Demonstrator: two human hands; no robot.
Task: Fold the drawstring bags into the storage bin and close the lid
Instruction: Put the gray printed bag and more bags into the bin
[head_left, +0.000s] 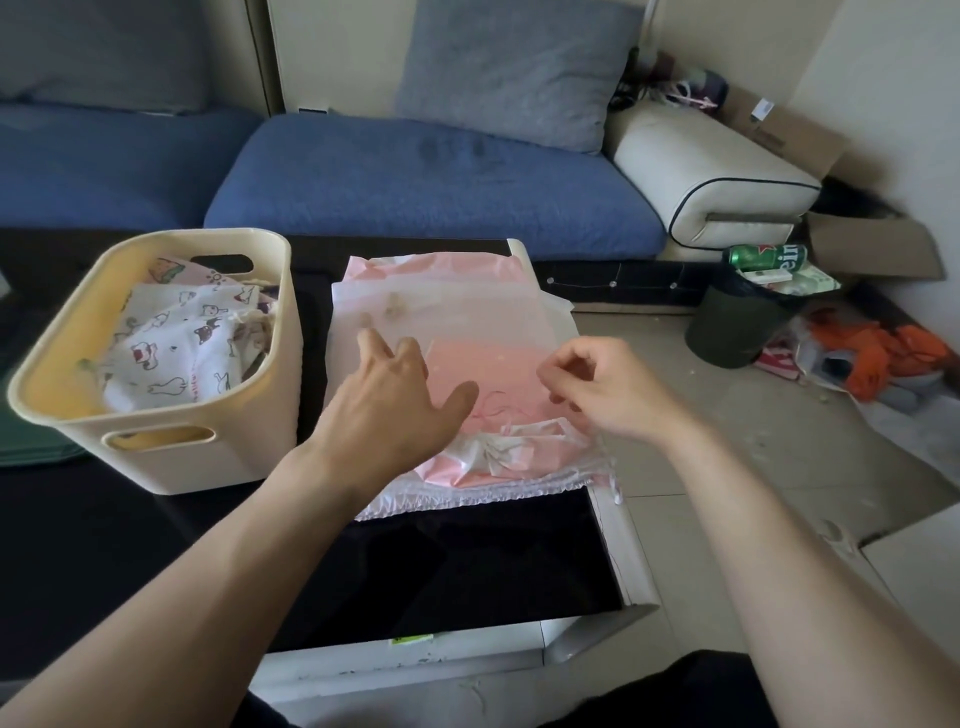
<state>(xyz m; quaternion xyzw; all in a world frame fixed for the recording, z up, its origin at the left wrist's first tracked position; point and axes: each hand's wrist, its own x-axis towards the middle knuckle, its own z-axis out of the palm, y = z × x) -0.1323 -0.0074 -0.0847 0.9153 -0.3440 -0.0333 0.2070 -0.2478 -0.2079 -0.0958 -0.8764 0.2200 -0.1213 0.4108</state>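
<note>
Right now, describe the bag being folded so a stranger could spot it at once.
On the black tabletop, just right of the cream storage bin, a pink-and-white drawstring bag lies spread flat under both hands. Unlike the white animal-print bags bundled inside the bin, it is plain pink fading to white.

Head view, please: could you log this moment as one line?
left hand flat on pink bag | right hand pinching its cord | bin open, holds bags
</note>
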